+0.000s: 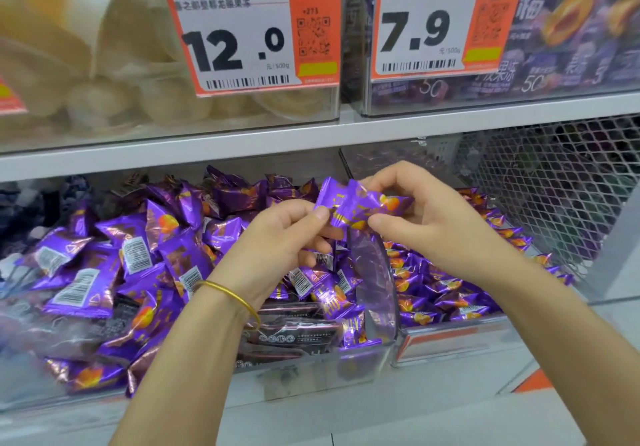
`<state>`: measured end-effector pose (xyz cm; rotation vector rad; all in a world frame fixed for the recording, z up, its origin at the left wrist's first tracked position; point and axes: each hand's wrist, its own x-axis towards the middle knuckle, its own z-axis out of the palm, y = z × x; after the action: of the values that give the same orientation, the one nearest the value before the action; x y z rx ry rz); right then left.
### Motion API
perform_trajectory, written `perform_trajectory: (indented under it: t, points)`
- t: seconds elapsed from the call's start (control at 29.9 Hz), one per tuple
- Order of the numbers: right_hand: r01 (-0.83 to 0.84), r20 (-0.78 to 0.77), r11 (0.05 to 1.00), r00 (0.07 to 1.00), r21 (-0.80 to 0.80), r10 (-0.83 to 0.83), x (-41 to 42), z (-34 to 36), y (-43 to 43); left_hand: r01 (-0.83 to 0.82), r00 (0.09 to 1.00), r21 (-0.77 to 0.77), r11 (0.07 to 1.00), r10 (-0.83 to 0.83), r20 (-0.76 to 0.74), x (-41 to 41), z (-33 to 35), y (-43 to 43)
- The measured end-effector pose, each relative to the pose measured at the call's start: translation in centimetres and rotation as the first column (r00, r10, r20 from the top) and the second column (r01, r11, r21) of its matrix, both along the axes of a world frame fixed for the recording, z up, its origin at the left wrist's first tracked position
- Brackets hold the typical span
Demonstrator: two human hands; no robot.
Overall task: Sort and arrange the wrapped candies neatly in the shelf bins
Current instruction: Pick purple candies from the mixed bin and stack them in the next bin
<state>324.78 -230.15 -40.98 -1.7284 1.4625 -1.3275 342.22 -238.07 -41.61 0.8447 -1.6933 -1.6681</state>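
Head view: left hand (287, 234) and right hand (426, 223) pinch one purple candy (356, 208) just above the clear divider (377, 282). Right of it, candies (443, 293) lie ordered; left of it, a jumbled heap (138, 265) remains, so the task looks roughly half done.

White shelf board (207, 147); wire mesh panel (554, 182) behind, right.

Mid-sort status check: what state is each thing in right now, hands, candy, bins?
left hand: pinches the held candy's left end.
right hand: pinches its right end.
held candy: wrapped, lifted above the bins between both hands.
left bin: heaped with jumbled purple candies, dark packets at the front.
right bin: filled lower, contents in neater rows.
bracelet: on the left wrist.
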Motion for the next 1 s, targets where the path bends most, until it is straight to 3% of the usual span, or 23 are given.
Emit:
perform_trajectory:
  t: [0.17,0.27,0.33,0.43,0.53,0.74,0.87,0.94,1.0]
  points:
    - [-0.049,0.049,0.998,0.998,0.051,0.046,0.3,0.4,0.1,-0.007,0.986,-0.287,0.958,0.054,0.155,0.6,-0.7,-1.1]
    - [0.001,0.072,0.999,0.997,0.043,-0.004,-0.2,0.6,0.2,0.196,0.839,-0.628,0.753,0.203,0.505,1.2,-2.1,-2.1]
    - [0.011,0.083,0.999,0.996,0.039,-0.014,-0.4,0.6,0.2,0.438,0.685,-0.64,0.631,0.227,0.692,1.2,-2.9,-2.5]
    - [0.046,0.097,0.998,0.994,0.052,-0.051,-0.4,0.5,0.2,0.52,0.597,-0.584,0.623,0.224,0.77,0.7,-3.6,-2.1]
    - [0.068,0.141,0.997,0.987,0.049,-0.074,-0.3,0.4,0.1,0.461,0.625,-0.606,0.648,0.248,0.74,0.3,-3.5,-1.5]
    - [0.038,0.249,0.998,0.967,0.055,-0.051,-0.4,0.3,0.3,0.313,0.721,-0.726,0.612,0.344,0.601,0.6,-2.9,-1.5]
    - [0.01,0.316,0.995,0.948,0.098,-0.04,-0.6,0.2,0.4,0.043,0.821,-0.771,0.636,0.417,0.39,1.0,-1.6,-1.9]
    - [0.004,0.321,0.994,0.946,0.105,-0.038,-0.7,0.2,0.5,-0.128,0.866,-0.694,0.708,0.421,0.27,1.2,-0.7,-1.9]
    - [-0.027,0.325,0.994,0.946,0.102,-0.007,-0.6,0.4,0.6,-0.242,0.925,-0.49,0.837,0.352,0.143,1.2,-0.3,-1.7]
